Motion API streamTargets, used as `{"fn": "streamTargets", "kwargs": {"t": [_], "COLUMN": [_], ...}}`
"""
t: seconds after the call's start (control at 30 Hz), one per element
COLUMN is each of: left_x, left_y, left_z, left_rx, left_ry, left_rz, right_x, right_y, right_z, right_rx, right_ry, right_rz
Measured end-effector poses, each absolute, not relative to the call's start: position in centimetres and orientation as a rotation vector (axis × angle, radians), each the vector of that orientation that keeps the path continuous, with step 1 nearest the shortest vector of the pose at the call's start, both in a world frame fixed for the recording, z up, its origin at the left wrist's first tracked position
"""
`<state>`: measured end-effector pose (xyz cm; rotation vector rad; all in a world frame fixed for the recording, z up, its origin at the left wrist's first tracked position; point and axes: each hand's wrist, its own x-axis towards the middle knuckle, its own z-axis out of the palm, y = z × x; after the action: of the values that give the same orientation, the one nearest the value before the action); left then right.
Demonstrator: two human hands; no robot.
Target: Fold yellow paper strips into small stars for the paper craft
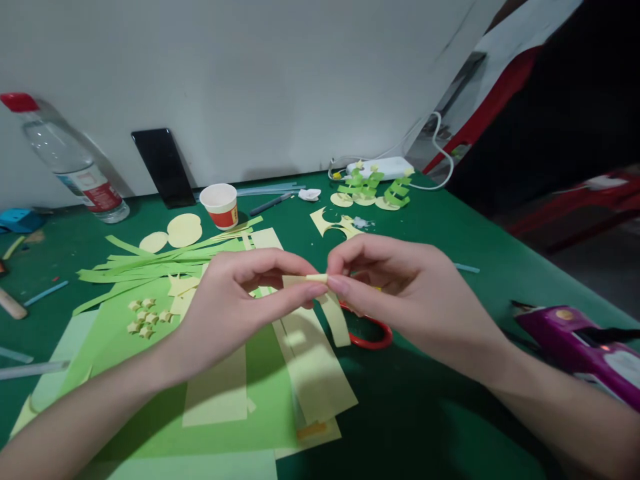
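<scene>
My left hand [240, 300] and my right hand [395, 287] meet above the green table [450, 400], both pinching a narrow pale yellow paper strip [333, 313]. The strip's top end is folded between my thumbs and forefingers, and its free end hangs down towards the table. Under my hands lie yellow paper sheets [315, 367] on a light green sheet [150, 427]. Red-handled scissors [373, 337] lie just below my right hand, partly hidden by it.
Several small folded yellow stars [147, 317] and green paper strips [150, 263] lie at left. Behind are yellow paper circles [183, 230], a paper cup [220, 205], a water bottle [75, 163], a black phone [163, 167] and green spiral paper shapes [373, 187]. A purple glue gun [585, 343] lies at right.
</scene>
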<state>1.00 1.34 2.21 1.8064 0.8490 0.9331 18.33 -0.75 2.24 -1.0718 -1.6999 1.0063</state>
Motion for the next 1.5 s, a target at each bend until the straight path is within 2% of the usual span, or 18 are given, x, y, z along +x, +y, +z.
{"fn": "streamTargets", "kwargs": {"t": [0.17,0.4,0.57,0.73,1.1,1.5], "left_x": [0.96,0.91,1.17,0.99,0.86,0.57], "left_y": [1.24,0.94,1.06,1.24,1.26,1.07], "left_z": [2.21,2.13,2.37,2.44,2.33,2.25], "left_rx": [1.799,1.948,2.020,1.999,2.053,2.120], "left_ry": [0.863,0.877,0.880,0.767,0.680,0.685], "left_rz": [0.888,0.706,0.664,0.593,0.772,0.877], "right_x": [18.55,18.56,18.78,19.05,18.85,18.78], "right_y": [-0.62,-0.21,-0.11,-0.27,-0.45,-0.63], "right_z": [2.15,1.58,1.42,1.58,1.46,1.73], "right_rx": [-0.997,-1.000,-0.930,-0.890,-0.838,-0.851], "right_ry": [-1.769,-2.133,-2.169,-2.015,-1.988,-1.875], "right_rz": [1.039,0.765,0.670,0.708,1.019,1.068]}}
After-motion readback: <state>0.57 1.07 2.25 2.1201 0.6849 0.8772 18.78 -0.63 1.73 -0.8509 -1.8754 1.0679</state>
